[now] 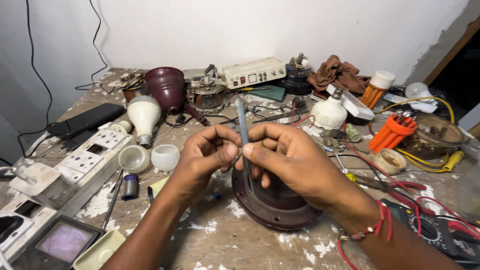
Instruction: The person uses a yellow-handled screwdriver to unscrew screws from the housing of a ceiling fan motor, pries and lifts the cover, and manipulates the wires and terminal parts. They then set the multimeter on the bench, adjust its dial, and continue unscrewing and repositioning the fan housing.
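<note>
Bare paint-flecked bench [235,245] open just near side of maroon round base [275,207]. Left of base: white socket strip [82,162], bulb domes [165,157]. Right of base: red wires [400,187], multimeter [435,232]. Beyond base: dense clutter.

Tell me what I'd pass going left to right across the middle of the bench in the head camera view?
White power strip → white bulb → left hand → tweezers → right hand → orange bulb base → clear bowl.
</note>
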`<action>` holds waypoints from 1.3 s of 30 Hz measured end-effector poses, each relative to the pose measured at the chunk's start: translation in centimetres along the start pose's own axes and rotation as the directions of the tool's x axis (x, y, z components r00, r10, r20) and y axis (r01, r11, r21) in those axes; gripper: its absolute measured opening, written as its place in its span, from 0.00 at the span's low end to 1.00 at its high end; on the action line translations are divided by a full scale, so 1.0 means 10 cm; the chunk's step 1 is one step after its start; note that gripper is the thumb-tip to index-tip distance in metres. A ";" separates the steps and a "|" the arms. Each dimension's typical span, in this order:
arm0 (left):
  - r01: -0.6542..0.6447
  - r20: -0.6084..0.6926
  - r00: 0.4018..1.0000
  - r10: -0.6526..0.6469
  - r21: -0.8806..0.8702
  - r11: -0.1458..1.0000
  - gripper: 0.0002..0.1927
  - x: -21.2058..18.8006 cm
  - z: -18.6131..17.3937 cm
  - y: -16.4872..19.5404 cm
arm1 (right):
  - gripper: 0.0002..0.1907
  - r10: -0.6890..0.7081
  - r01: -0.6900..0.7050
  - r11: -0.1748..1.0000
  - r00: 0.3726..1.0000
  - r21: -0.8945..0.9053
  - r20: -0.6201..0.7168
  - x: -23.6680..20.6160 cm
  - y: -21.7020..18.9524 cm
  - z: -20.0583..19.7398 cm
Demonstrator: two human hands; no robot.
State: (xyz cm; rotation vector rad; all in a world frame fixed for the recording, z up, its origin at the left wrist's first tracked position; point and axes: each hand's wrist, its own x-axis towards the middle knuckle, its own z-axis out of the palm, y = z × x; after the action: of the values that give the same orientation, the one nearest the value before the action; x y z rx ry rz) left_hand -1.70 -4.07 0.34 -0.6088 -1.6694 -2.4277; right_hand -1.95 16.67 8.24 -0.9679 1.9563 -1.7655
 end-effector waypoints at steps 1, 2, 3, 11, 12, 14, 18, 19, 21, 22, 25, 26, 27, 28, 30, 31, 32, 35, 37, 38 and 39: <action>-0.029 -0.035 0.999 0.036 0.180 0.983 0.19 -0.01 0.03 -0.03 | 0.12 -0.013 0.013 0.999 1.000 -0.031 -0.015 -0.05 -0.04 -0.06; -0.050 -0.063 0.995 0.077 0.354 0.934 0.20 -0.01 0.07 -0.06 | 0.12 -0.026 0.025 0.998 0.999 -0.062 -0.031 -0.11 -0.07 -0.12; -0.064 -0.084 0.989 0.125 0.516 0.854 0.21 -0.02 0.10 -0.08 | 0.12 -0.041 0.036 0.995 0.998 -0.095 -0.046 -0.17 -0.11 -0.20; -0.130 0.015 0.983 0.182 0.757 0.640 0.28 -0.06 0.47 -0.18 | 0.09 -0.082 -0.021 0.974 0.895 -0.226 -0.438 -0.72 -0.24 -1.00; -0.077 -0.004 0.993 0.122 0.756 0.650 0.28 -0.05 0.50 -0.19 | 0.08 -0.077 -0.061 0.966 0.860 -0.251 -0.504 -0.76 -0.20 -1.08; -0.135 0.046 0.986 0.160 0.780 0.611 0.28 -0.03 0.57 -0.19 | 0.07 -0.138 0.004 0.964 0.863 -0.266 -0.486 -0.78 -0.06 -1.20; -0.246 0.137 0.956 0.260 0.858 0.450 0.24 0.14 0.69 -0.19 | 0.07 -0.156 0.004 0.958 0.847 -0.287 -0.508 -0.73 0.25 -1.31; -0.163 0.099 0.985 0.145 0.825 0.542 0.21 0.20 0.74 -0.21 | 0.07 -0.158 0.004 0.959 0.837 -0.284 -0.523 -0.72 0.32 -1.33; 0.039 0.045 0.993 -0.105 0.732 0.680 0.17 0.28 0.80 -0.26 | 0.07 -0.155 -0.002 0.962 0.821 -0.274 -0.550 -0.71 0.43 -1.34; 0.052 0.041 0.992 -0.119 0.729 0.683 0.16 0.28 0.80 -0.27 | 0.07 -0.167 0.003 0.958 0.820 -0.288 -0.547 -0.71 0.46 -1.35; 0.037 0.050 0.993 -0.103 0.716 0.697 0.14 0.26 0.80 -0.32 | 0.07 -0.195 0.024 0.952 0.816 -0.306 -0.544 -0.74 0.55 -1.37; -0.009 0.062 0.997 -0.049 0.706 0.708 0.14 0.24 0.80 -0.34 | 0.07 -0.209 0.041 0.951 0.815 -0.306 -0.540 -0.75 0.57 -1.38; -0.053 0.071 0.997 0.005 0.696 0.716 0.14 0.22 0.80 -0.35 | 0.07 -0.221 0.057 0.951 0.816 -0.305 -0.534 -0.76 0.58 -1.38; -0.048 0.044 0.999 0.023 0.719 0.693 0.13 0.21 0.81 -0.36 | 0.07 -0.208 0.045 0.954 0.812 -0.297 -0.546 -0.77 0.59 -1.38; -0.033 -0.009 0.998 0.062 0.766 0.642 0.12 0.16 0.81 -0.36 | 0.07 -0.185 0.025 0.960 0.804 -0.280 -0.565 -0.79 0.59 -1.38; 0.009 -0.047 0.998 0.039 0.744 0.668 0.12 0.13 0.82 -0.36 | 0.07 -0.171 0.008 0.961 0.800 -0.275 -0.575 -0.80 0.59 -1.38; 0.048 -0.082 0.996 0.017 0.722 0.691 0.12 0.11 0.82 -0.36 | 0.07 -0.158 -0.008 0.963 0.796 -0.270 -0.585 -0.81 0.59 -1.37; 0.123 -0.177 0.984 0.003 0.693 0.711 0.12 0.10 0.80 -0.33 | 0.08 -0.156 -0.030 0.957 0.788 -0.290 -0.596 -0.83 0.56 -1.37; 0.114 -0.195 0.980 0.047 0.736 0.667 0.12 0.10 0.75 -0.31 | 0.08 -0.167 -0.036 0.949 0.783 -0.313 -0.599 -0.86 0.56 -1.39; 0.088 -0.181 0.980 0.088 0.780 0.619 0.11 0.10 0.72 -0.30 | 0.08 -0.175 -0.037 0.946 0.780 -0.323 -0.601 -0.87 0.57 -1.40; 0.063 -0.163 0.978 0.128 0.822 0.566 0.10 0.10 0.69 -0.28 | 0.08 -0.183 -0.036 0.942 0.777 -0.333 -0.603 -0.87 0.59 -1.41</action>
State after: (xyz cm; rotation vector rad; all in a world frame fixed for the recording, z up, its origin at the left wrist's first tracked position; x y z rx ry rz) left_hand -1.83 3.45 0.41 -0.2047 -2.3481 -1.2950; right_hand -6.44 32.96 3.36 -0.5746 2.7315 -2.0307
